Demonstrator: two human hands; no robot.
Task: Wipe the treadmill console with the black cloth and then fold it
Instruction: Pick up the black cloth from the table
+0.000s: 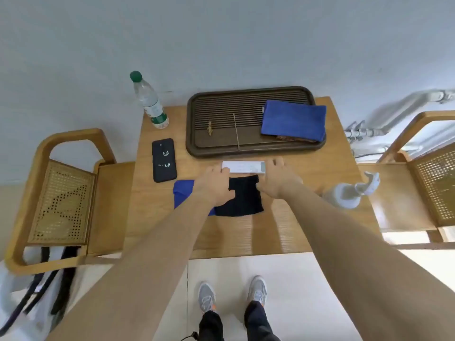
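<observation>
The black cloth (243, 196) is seen lying flat on the wooden table (283, 232), just below the centre of the frame, already reduced to a small, roughly square patch whose slightly longer side runs from the upper edge towards the lower edge of the frame. It is flanked by both hands: the left hand (216, 185) is laid over its left edge, palm down with fingers loosely curled, and the right hand (278, 179) is placed at its upper right corner, fingers spread and extended towards the top of the frame. Whether cloth is actually pinched by either hand cannot be told, since the fingertips are hidden or blurred. The cloth lies directly between the two hands, so neither is clearly nearer; the left covers more of it. A white oblong object (243, 167), its long axis running left to right, is set just above the cloth and is touched or nearly touched by both hands; what it is cannot be made out. The folding step is judged to be in hand, and any further fold would probably be made across the cloth's longer side. By count: one black cloth; two blue cloths, one (183, 193) partly under the left wrist and one (293, 120) on the dark slatted tray (221, 148); one phone (164, 159); one green-capped bottle (149, 99); one spray bottle (352, 193); two cane chairs (61, 200).
</observation>
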